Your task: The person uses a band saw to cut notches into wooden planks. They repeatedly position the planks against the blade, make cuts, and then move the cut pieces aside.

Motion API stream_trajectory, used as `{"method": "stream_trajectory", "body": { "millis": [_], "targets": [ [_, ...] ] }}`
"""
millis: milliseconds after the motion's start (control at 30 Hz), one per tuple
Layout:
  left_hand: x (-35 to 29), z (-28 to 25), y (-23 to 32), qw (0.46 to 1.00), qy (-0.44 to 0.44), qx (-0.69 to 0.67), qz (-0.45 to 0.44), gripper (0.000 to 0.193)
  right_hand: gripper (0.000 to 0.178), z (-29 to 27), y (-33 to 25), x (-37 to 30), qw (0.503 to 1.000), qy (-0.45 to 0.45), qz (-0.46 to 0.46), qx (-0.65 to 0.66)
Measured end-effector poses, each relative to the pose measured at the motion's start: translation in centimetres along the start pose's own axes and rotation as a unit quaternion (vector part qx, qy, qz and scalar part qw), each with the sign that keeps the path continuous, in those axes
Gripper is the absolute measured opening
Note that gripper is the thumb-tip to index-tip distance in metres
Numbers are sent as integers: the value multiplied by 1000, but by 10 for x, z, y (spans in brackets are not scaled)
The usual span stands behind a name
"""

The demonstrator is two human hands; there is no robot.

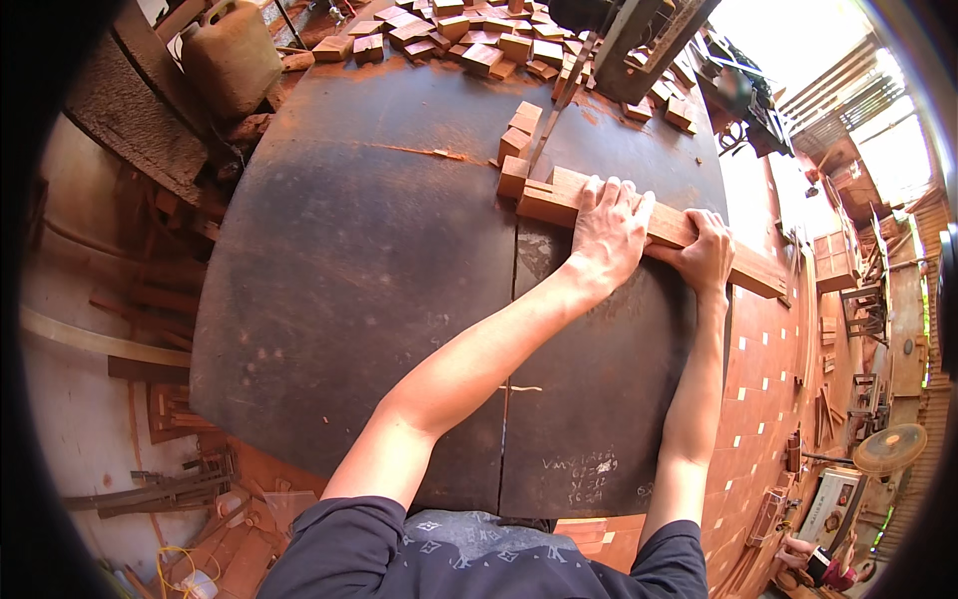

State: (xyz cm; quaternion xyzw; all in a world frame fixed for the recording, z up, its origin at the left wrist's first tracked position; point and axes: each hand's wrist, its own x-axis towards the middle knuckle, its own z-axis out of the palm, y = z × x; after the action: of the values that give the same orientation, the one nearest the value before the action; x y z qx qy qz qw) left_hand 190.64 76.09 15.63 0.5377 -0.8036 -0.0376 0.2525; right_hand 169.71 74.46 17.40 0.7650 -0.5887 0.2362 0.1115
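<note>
A long reddish-brown wooden board (758, 272) lies slantwise on a dark saw table (349, 270). Its left end, which shows a narrow slit, meets the thin upright blade of a band saw (545, 138). My left hand (611, 228) grips the board near that end, fingers bent over its far edge. Farther right, my right hand (704, 250) holds the same board, thumb on the near side and fingers over the top. A short row of small wooden blocks (516, 143) stands just left of the blade, close to the board's end.
Many cut blocks (484, 55) are heaped along the table's far edge. The saw's metal frame (654, 45) rises behind the blade. A dusty plastic jerrycan (232, 60) sits far left. At right are a tiled floor (743, 399), a fan (890, 449) and another person (823, 567).
</note>
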Motion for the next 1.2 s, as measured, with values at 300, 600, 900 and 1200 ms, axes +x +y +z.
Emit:
{"method": "stream_trajectory", "body": {
  "millis": [300,600,900,1200],
  "targets": [
    [1,3,-3,1000,19,-10,10,66,83,0,0,1,1000,-2,6,-5],
    [3,6,-6,999,39,-26,14,66,83,2,0,1,1000,-9,20,-4],
    [3,4,-8,998,43,-32,19,66,84,-2,-5,2,999,-25,25,-4],
    [4,7,-10,999,47,-19,11,66,83,2,-2,0,1000,-11,10,8]
  ]
}}
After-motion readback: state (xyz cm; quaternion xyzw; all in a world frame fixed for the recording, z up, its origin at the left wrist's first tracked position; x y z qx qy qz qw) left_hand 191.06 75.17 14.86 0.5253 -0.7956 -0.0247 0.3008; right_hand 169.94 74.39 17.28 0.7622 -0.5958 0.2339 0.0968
